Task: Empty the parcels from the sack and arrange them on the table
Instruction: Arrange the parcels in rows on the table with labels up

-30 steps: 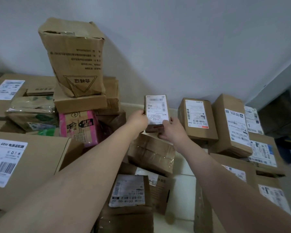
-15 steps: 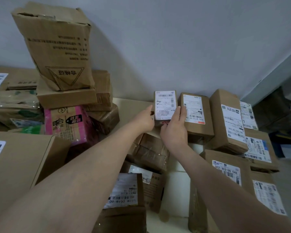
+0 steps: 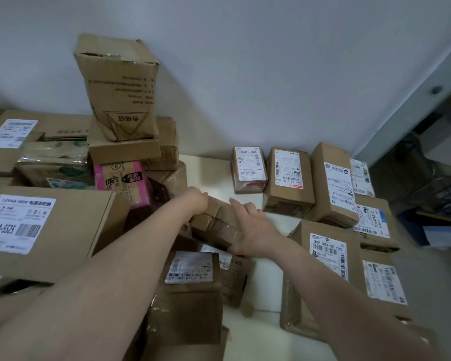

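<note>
A: While I am monitoring the head camera, where is the taped parcel (image 3: 219,222) lying?

B: It is lying tilted on other brown parcels (image 3: 190,295), between the stack (image 3: 123,149) at left and the row of labelled parcels (image 3: 289,178) at right.

A: What are the hands doing?

B: I am seeing the left hand (image 3: 197,201) curling over its far left end, fingertips hidden. The right hand (image 3: 257,234) is spanning its right end, fingers slightly spread on top, thumb hooking the near edge. The small labelled parcel (image 3: 249,169) is standing on the table (image 3: 208,173) by the wall (image 3: 271,74).
</note>
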A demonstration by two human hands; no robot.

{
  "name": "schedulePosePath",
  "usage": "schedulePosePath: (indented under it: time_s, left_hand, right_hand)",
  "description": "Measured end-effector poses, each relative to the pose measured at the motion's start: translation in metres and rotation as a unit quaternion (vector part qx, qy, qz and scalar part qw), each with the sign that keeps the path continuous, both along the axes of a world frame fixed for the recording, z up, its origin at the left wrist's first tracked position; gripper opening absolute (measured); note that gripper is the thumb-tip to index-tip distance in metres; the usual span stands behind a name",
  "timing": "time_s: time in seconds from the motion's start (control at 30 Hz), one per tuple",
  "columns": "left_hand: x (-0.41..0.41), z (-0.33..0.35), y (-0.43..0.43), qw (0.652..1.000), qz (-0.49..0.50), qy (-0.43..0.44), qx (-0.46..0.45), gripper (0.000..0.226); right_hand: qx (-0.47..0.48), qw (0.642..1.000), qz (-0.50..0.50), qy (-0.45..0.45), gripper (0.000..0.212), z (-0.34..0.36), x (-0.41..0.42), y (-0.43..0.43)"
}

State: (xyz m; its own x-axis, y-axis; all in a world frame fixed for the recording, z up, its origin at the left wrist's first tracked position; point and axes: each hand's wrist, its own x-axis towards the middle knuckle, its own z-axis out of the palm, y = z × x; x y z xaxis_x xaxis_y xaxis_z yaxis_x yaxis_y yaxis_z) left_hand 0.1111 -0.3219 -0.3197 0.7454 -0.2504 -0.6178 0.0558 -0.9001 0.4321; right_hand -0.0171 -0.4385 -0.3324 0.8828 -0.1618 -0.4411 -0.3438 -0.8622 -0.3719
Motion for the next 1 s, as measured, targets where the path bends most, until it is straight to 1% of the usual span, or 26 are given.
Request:
schedulePosePath:
  time_s: [0.03,0.1,0.17,0.2,0.23,0.27,0.33,0.37,0.4,0.43,0.47,0.5,0.53,0.57,0.6,0.63,0.67,0.7,0.77,0.8,0.83,0.87,0.9,0.93,0.97,1.0]
  left_hand:
    - [-0.007,0.002,0.004,0.999,0.027,0.034,-0.017,0.048]
    - [-0.019,0.01,0.007,0.986,0.118,0.062,-0.096,0.053]
    - [-0.027,0.022,0.006,0.971,0.176,0.031,-0.159,0.055]
    - [-0.029,0.027,0.005,0.968,0.183,0.003,-0.17,0.058]
    - [-0.031,0.032,0.004,0.966,0.19,-0.017,-0.173,0.061]
    - [-0.034,0.036,0.004,0.963,0.203,-0.033,-0.175,0.064]
    - [-0.038,0.044,0.002,0.949,0.247,-0.024,-0.196,0.07]
    - [-0.04,0.046,0.001,0.932,0.281,0.022,-0.229,0.073]
    - [-0.042,0.047,0.001,0.904,0.312,0.094,-0.278,0.077]
    - [-0.045,0.05,0.002,0.868,0.339,0.162,-0.325,0.082]
    - [-0.047,0.05,0.004,0.849,0.345,0.2,-0.347,0.091]
    - [-0.049,0.048,0.005,0.854,0.336,0.194,-0.346,0.101]
    - [-0.05,0.042,0.007,0.876,0.318,0.156,-0.328,0.112]
    - [-0.051,0.035,0.009,0.898,0.299,0.101,-0.306,0.12]
    - [-0.05,0.028,0.01,0.909,0.297,0.044,-0.289,0.122]
    - [-0.048,0.021,0.012,0.907,0.312,0.006,-0.283,0.119]
    - [-0.045,0.018,0.013,0.893,0.337,0.001,-0.296,0.115]
    - [-0.042,0.016,0.014,0.875,0.362,0.016,-0.322,0.111]
    - [-0.036,0.014,0.015,0.85,0.383,0.056,-0.358,0.106]
    - [-0.033,0.013,0.015,0.848,0.38,0.065,-0.363,0.104]
    - [-0.033,0.013,0.015,0.855,0.364,0.063,-0.364,0.102]
    - [-0.034,0.013,0.015,0.869,0.332,0.048,-0.363,0.102]
    - [-0.036,0.012,0.017,0.89,0.278,0.018,-0.362,0.102]
    - [-0.037,0.011,0.018,0.912,0.209,-0.019,-0.352,0.104]
    - [-0.039,0.01,0.02,0.932,0.135,-0.051,-0.334,0.106]
    - [-0.039,0.006,0.021,0.944,0.066,-0.075,-0.314,0.105]
  right_hand:
    - [0.008,1.0,-0.024,0.0,0.113,0.0,-0.005,0.002]
    - [0.095,0.988,-0.123,-0.017,0.103,0.009,-0.015,0.001]
    - [0.204,0.951,-0.224,-0.053,0.081,0.024,-0.024,-0.004]
    - [0.245,0.931,-0.263,-0.067,0.074,0.03,-0.028,-0.008]
    - [0.273,0.914,-0.291,-0.079,0.074,0.034,-0.03,-0.01]
    - [0.279,0.906,-0.303,-0.095,0.077,0.038,-0.031,-0.011]
    - [0.211,0.92,-0.295,-0.15,0.086,0.039,-0.033,-0.01]
    - [0.159,0.932,-0.274,-0.178,0.09,0.035,-0.033,-0.008]
    - [0.12,0.942,-0.244,-0.195,0.092,0.031,-0.033,-0.005]
    - [0.099,0.95,-0.21,-0.209,0.088,0.026,-0.033,0.0]
    - [0.098,0.954,-0.176,-0.222,0.079,0.022,-0.033,0.005]
    - [0.116,0.954,-0.151,-0.232,0.069,0.018,-0.032,0.01]
    - [0.146,0.95,-0.135,-0.242,0.06,0.015,-0.032,0.013]
    - [0.186,0.942,-0.128,-0.247,0.051,0.012,-0.031,0.017]
    - [0.225,0.934,-0.124,-0.248,0.045,0.013,-0.031,0.02]
    - [0.253,0.926,-0.128,-0.248,0.041,0.013,-0.03,0.023]
    - [0.26,0.921,-0.143,-0.251,0.041,0.012,-0.029,0.024]
    - [0.236,0.921,-0.174,-0.256,0.044,0.01,-0.026,0.022]
    - [0.17,0.921,-0.268,-0.226,0.061,0.003,-0.021,0.015]
    - [0.195,0.908,-0.324,-0.182,0.072,0.002,-0.019,0.011]
    - [0.281,0.869,-0.385,-0.136,0.08,0.003,-0.016,0.008]
    - [0.397,0.8,-0.438,-0.107,0.081,0.003,-0.013,0.005]
    - [0.502,0.719,-0.471,-0.094,0.081,0.003,-0.01,0.002]
    - [0.576,0.655,-0.48,-0.093,0.081,0.003,-0.008,-0.001]
    - [0.625,0.613,-0.474,-0.095,0.083,0.003,-0.007,-0.005]
    - [0.654,0.589,-0.464,-0.099,0.085,0.003,-0.005,-0.008]
